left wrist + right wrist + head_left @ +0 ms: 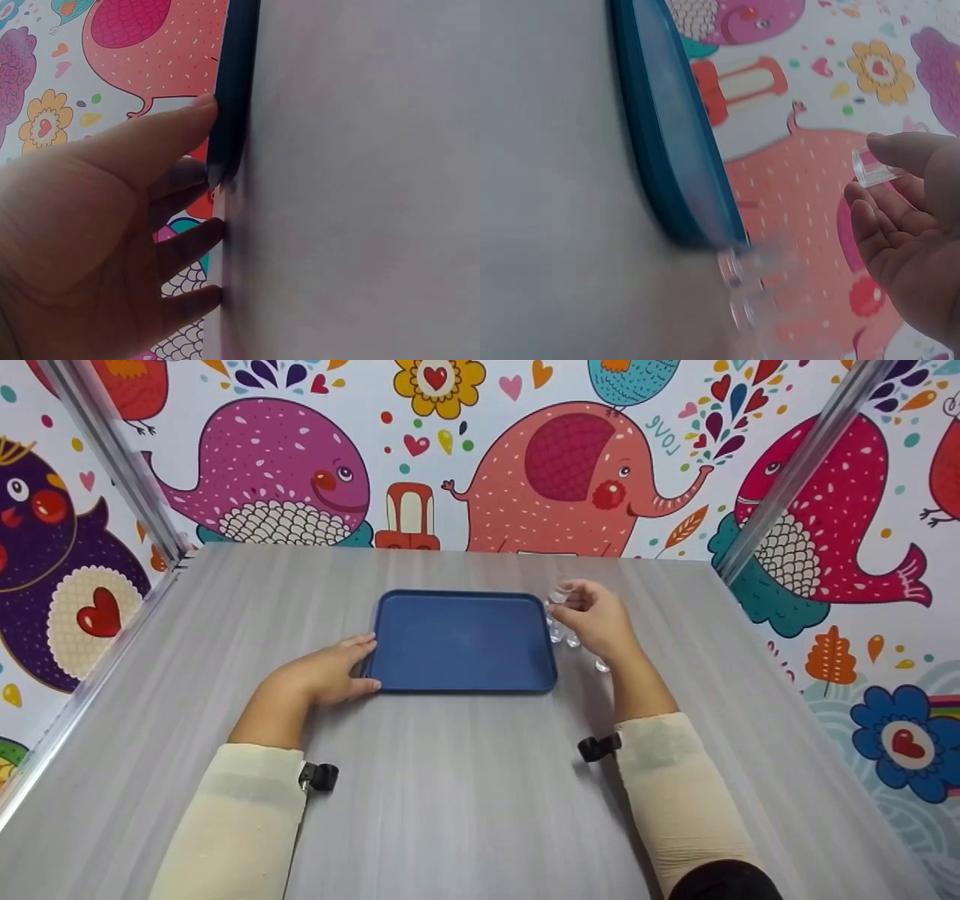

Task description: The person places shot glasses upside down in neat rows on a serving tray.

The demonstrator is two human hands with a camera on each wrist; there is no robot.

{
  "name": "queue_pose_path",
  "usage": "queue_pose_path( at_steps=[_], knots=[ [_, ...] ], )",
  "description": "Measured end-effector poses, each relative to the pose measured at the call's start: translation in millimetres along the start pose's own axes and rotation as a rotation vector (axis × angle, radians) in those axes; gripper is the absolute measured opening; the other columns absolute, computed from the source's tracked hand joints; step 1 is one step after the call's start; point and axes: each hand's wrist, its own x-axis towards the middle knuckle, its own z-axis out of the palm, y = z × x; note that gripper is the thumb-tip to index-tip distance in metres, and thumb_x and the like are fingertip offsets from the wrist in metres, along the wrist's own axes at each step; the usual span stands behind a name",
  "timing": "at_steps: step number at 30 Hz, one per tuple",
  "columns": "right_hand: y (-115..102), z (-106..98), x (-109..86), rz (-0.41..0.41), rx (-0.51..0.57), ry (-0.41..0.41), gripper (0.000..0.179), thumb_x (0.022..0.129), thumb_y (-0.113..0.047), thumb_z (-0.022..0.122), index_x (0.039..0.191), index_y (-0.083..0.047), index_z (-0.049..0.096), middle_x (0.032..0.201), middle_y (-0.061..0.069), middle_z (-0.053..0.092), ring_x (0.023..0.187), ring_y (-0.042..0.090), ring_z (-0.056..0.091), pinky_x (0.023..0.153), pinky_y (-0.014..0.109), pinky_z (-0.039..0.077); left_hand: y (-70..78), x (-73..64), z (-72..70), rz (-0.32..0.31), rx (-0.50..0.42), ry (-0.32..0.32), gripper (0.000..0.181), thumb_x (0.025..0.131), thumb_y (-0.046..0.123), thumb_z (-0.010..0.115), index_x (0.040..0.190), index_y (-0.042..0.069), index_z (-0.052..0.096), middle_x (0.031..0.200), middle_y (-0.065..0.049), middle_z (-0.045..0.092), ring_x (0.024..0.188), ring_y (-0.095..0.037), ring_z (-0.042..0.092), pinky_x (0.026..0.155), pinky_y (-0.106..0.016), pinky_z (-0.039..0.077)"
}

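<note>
My right hand [600,622] pinches a small clear shot glass [874,169] between thumb and fingers, raised above the table just past the tray's right edge. Below it, several more clear glasses [555,634] stand close beside that edge, partly hidden by the hand. The blue rectangular tray [461,641] lies flat with nothing on it. At its left side, my left hand [322,671] rests with fingers spread and fairly straight. Its thumb touches the tray near the front left corner, as the left wrist view also shows.
The grey wood-grain table [450,795] reaches back to a wall printed with cartoon animals [562,480]. Metal frame posts [112,457] rise at both rear corners. One glass [602,666] stands apart, nearer the right forearm.
</note>
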Motion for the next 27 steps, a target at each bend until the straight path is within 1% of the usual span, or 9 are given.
queue_pose_path(
  at_steps=[3,6,9,13,17,20,24,27],
  knots=[
    [-8.5,15.8,-0.8,0.002,0.013,-0.023,0.039,0.094,-0.026,0.084,0.13,-0.015,0.072,0.119,0.007,0.075,0.108,0.022,0.07,0.092,0.026,0.063,1.1,-0.2,-0.2,0.0,-0.001,-0.003,0.082,0.106,0.039,0.065,0.169,0.002,0.028,0.181,-0.013,0.018,0.166,-0.044,0.019,0.137,-0.061,0.018],
    [-16.0,31.0,-1.3,-0.019,0.024,-0.044,0.037,0.094,-0.026,0.085,0.128,-0.016,0.072,0.119,0.007,0.077,0.108,0.022,0.071,0.094,0.029,0.064,1.6,0.0,-0.4,0.002,0.002,-0.004,0.082,0.106,0.039,0.065,0.169,0.002,0.028,0.181,-0.014,0.019,0.166,-0.044,0.019,0.137,-0.061,0.018],
    [-22.2,45.7,0.1,-0.065,0.04,-0.062,0.036,0.093,-0.022,0.085,0.126,-0.013,0.073,0.118,0.01,0.079,0.105,0.021,0.072,0.091,0.026,0.064,2.4,-0.6,-0.9,-0.002,0.004,-0.01,0.082,0.107,0.04,0.065,0.169,0.002,0.027,0.181,-0.014,0.018,0.166,-0.044,0.019,0.136,-0.061,0.018],
    [-29.3,64.7,4.0,-0.123,0.094,-0.092,0.035,0.091,-0.013,0.086,0.123,-0.005,0.074,0.116,0.015,0.081,0.102,0.021,0.074,0.084,0.02,0.062,3.4,-0.7,-1.8,-0.012,0.003,-0.025,0.082,0.107,0.04,0.064,0.17,0.003,0.026,0.181,-0.013,0.016,0.167,-0.044,0.017,0.136,-0.062,0.018],
    [-37.3,83.0,6.3,-0.155,0.135,-0.127,0.034,0.09,-0.009,0.085,0.121,-0.003,0.074,0.115,0.017,0.081,0.101,0.021,0.076,0.084,0.02,0.063,3.6,1.1,-2.0,-0.016,0.005,-0.029,0.081,0.107,0.039,0.064,0.17,0.003,0.025,0.182,-0.013,0.016,0.167,-0.043,0.016,0.137,-0.061,0.017],
    [-44.4,96.0,4.4,-0.158,0.136,-0.149,0.032,0.091,-0.011,0.085,0.121,-0.006,0.075,0.115,0.013,0.081,0.101,0.02,0.074,0.085,0.023,0.063,3.2,1.9,-1.4,-0.013,0.007,-0.023,0.082,0.107,0.039,0.064,0.17,0.003,0.026,0.182,-0.013,0.016,0.167,-0.043,0.017,0.137,-0.061,0.017],
    [-53.8,111.9,-0.2,-0.131,0.131,-0.188,0.029,0.093,-0.016,0.084,0.121,-0.014,0.075,0.113,0.006,0.081,0.101,0.018,0.072,0.086,0.026,0.063,2.4,1.7,-0.9,-0.011,0.006,-0.018,0.082,0.107,0.04,0.065,0.169,0.003,0.027,0.181,-0.014,0.017,0.167,-0.043,0.018,0.136,-0.061,0.018],
    [-59.0,123.1,-2.3,-0.124,0.141,-0.223,0.03,0.094,-0.017,0.084,0.122,-0.016,0.075,0.113,0.004,0.081,0.103,0.018,0.072,0.088,0.027,0.063,2.6,1.2,-1.1,-0.009,0.007,-0.017,0.082,0.107,0.04,0.065,0.169,0.002,0.027,0.181,-0.014,0.018,0.166,-0.044,0.018,0.136,-0.061,0.018]
  ],
)
